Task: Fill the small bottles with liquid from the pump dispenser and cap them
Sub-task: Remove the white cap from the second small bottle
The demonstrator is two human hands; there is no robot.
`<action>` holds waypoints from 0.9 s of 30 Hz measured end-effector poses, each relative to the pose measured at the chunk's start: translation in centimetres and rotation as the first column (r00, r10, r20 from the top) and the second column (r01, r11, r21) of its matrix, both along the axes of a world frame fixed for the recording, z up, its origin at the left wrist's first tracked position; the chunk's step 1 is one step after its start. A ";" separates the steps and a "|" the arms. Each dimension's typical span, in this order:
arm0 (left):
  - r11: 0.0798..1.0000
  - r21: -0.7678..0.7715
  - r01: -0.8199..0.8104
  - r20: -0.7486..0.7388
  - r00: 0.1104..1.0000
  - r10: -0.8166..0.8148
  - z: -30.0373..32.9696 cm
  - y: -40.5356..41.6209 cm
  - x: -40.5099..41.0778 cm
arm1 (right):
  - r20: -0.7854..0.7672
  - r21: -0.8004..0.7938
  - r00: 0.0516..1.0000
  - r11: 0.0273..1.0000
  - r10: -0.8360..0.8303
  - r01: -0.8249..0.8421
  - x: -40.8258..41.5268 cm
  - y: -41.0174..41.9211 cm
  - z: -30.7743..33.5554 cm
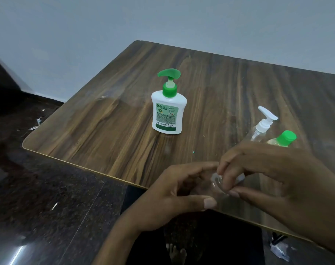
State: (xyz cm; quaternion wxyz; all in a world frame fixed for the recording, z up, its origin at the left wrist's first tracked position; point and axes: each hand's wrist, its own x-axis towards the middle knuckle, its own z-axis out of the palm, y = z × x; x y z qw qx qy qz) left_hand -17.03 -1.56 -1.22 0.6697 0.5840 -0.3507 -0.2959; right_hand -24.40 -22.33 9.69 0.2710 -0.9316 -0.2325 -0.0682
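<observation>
1. Left hand (pixel 182 190) over the near table edge, fingers curled round a small clear bottle (pixel 217 185); thumb lies along the near side, forefinger arches over the far side.
2. The clear bottle sits between the fingertips of both hands, tilted, its open-looking mouth toward the right hand. Most of its body is hidden by the left palm; contents cannot be told.
3. Right hand (pixel 277 180) comes in from the right, forefinger and thumb pinched narrowly at the bottle's mouth. Something pale shows at the fingertips; whether it is a cap cannot be told. Other fingers curl loosely behind.
4. White pump dispenser (pixel 169 113) with green pump head (pixel 169 73) stands upright on the wooden table (pixel 105 121), well beyond the left fingers, touched by neither hand. Printed label faces the camera.
5. Just beyond the right knuckles: a clear bottle with a white pump (pixel 265 122), leaning, lower part hidden by the hand.
6. Beside it, to the right, a small bottle with a green cap (pixel 287 138), yellowish liquid visible under the cap, body hidden behind the right hand.
7. Dark speckled floor (pixel 38 188) left of and below the hands, with a few white scraps (pixel 36 123) on it; pale wall (pixel 162 20) past the table.
</observation>
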 end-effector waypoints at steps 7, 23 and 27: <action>0.982 -0.080 0.169 -0.297 0.937 -0.186 -0.1 1.8 0.3 | -0.041 0.201 0.999 0.980 0.022 -0.013 -0.3 -1.1 0.2; 0.721 -0.147 -0.678 0.186 0.697 0.693 -1.1 6.4 8.1 | 0.210 -0.005 0.728 0.744 -0.652 0.668 7.0 -0.6 -9.1; 0.709 -0.140 -0.691 0.296 0.654 0.696 -0.5 6.3 10.1 | 0.158 0.051 0.722 0.736 -0.673 0.675 6.9 -0.5 -10.0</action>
